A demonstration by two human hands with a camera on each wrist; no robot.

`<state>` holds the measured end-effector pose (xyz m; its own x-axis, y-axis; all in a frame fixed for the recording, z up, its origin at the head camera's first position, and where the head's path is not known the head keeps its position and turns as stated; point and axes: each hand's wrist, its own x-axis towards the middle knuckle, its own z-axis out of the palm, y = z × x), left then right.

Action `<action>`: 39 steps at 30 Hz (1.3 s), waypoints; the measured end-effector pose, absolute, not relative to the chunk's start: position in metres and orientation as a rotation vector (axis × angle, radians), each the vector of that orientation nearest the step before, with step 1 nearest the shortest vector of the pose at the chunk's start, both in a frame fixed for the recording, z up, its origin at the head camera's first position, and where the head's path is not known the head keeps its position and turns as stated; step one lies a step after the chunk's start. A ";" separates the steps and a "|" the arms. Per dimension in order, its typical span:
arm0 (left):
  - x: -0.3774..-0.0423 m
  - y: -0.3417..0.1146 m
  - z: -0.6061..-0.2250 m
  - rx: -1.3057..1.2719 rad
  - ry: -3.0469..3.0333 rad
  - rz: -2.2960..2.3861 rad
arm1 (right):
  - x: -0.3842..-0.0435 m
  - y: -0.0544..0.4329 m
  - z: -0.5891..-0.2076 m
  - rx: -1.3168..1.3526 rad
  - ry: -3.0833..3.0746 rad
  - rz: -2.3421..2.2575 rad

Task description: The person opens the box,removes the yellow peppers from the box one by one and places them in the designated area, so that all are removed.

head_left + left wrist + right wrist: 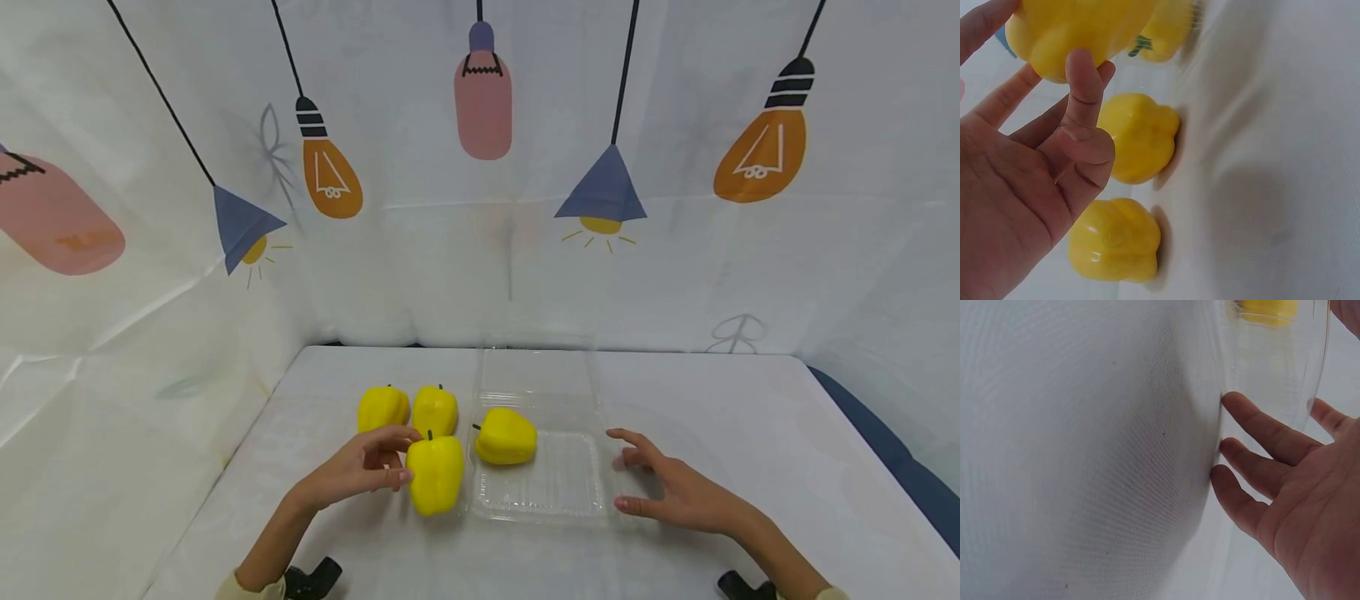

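Note:
Left of the clear plastic clamshell box (543,500), my left hand (367,467) pinches a yellow bell pepper (436,477) between thumb and fingers. The pepper is upright, its dark green stem pointing up. In the left wrist view this pepper (1072,31) is cut off by the top edge. Another yellow pepper (507,437) lies on its side in the box's left part, stem to the left. My right hand (675,492) is by the box's right side with fingers spread; in the right wrist view the fingertips (1233,400) are right at the box wall.
Two more yellow peppers, one at the left (382,408) and one beside it (436,410), stand on the white table (697,417) behind my left hand. The box's lid (536,375) lies folded back towards the rear. A white printed sheet (420,267) hangs behind the table.

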<state>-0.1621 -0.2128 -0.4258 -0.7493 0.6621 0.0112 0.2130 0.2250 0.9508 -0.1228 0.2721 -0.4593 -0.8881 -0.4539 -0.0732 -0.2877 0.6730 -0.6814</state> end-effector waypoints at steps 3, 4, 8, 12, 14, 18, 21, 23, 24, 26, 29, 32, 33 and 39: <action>-0.163 -0.214 -0.428 0.802 2.118 1.523 | -0.123 0.272 -0.459 -0.587 2.646 -1.020; -0.163 -0.214 -0.428 0.799 2.122 1.518 | -0.123 0.272 -0.459 -0.583 2.644 -1.021; -0.165 -0.217 -0.430 0.782 2.141 1.499 | -0.123 0.272 -0.459 -0.582 2.642 -1.021; -0.166 -0.219 -0.432 0.769 2.165 1.480 | -0.123 0.272 -0.459 -0.584 2.647 -1.021; -0.167 -0.219 -0.432 0.765 2.169 1.471 | -0.124 0.272 -0.459 -0.582 2.649 -1.017; -0.168 -0.219 -0.434 0.764 2.177 1.445 | -0.124 0.272 -0.459 -0.582 2.656 -1.003; -0.170 -0.220 -0.435 0.761 2.208 1.418 | -0.123 0.273 -0.459 -0.587 2.661 -1.001; -0.170 -0.220 -0.435 0.756 2.237 1.393 | -0.124 0.273 -0.459 -0.593 2.663 -1.005; -0.170 -0.220 -0.435 0.753 2.251 1.378 | -0.123 0.273 -0.460 -0.596 2.664 -1.007; -0.170 -0.219 -0.436 0.745 2.276 1.347 | -0.123 0.273 -0.460 -0.600 2.666 -1.009; -0.170 -0.218 -0.437 0.735 2.289 1.308 | -0.123 0.273 -0.460 -0.603 2.672 -1.004; -0.171 -0.217 -0.440 0.732 2.279 1.281 | -0.123 0.273 -0.460 -0.597 2.676 -0.998; -0.171 -0.217 -0.441 0.731 2.271 1.279 | -0.123 0.273 -0.460 -0.597 2.676 -0.999; -0.171 -0.219 -0.445 0.729 2.241 1.290 | -0.123 0.273 -0.460 -0.599 2.678 -0.997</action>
